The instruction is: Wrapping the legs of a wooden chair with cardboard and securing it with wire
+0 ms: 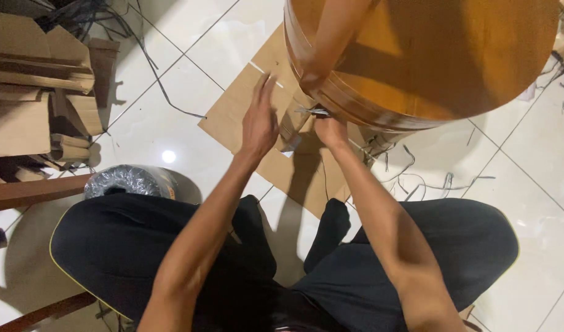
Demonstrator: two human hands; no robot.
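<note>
Two bare hands work at the lower rim of a big round wooden tabletop (pixel 429 55), its surface smooth, glossy and honey-orange, standing on edge so that its curved side fills the upper right of the view. A glossy band runs round that edge in ridged, layered strips. The tabletop rests on a flat sheet of brown cardboard (pixel 232 117), matte and creased, which lies on pale, shiny floor tiles (pixel 171 37) with thin dark joints.

The right hand (pixel 330 130) is closed, its fingers pinched on a small metal tool (pixel 315 111) right at the rim where the band meets the cardboard; just what the tool is, the view is too small to tell. The forearm runs straight up from the lap, wrist firm. The left hand (pixel 259 117) is open, fingers straight and pressed together, palm turned toward the tabletop's edge, just beside a loose, shiny strip (pixel 292 126) that hangs from the rim. It grips nothing.

The person sits low, knees spread in black trousers (pixel 110 246). Near the left knee lies a dark roll wrapped in crinkled clear plastic (pixel 129 181). Flattened cardboard boxes (pixel 36 86) are heaped at the far left, with thin black strips (pixel 165 92) trailing over the tiles, and more curled offcuts (pixel 417 178) lie scattered under the tabletop on the right.
</note>
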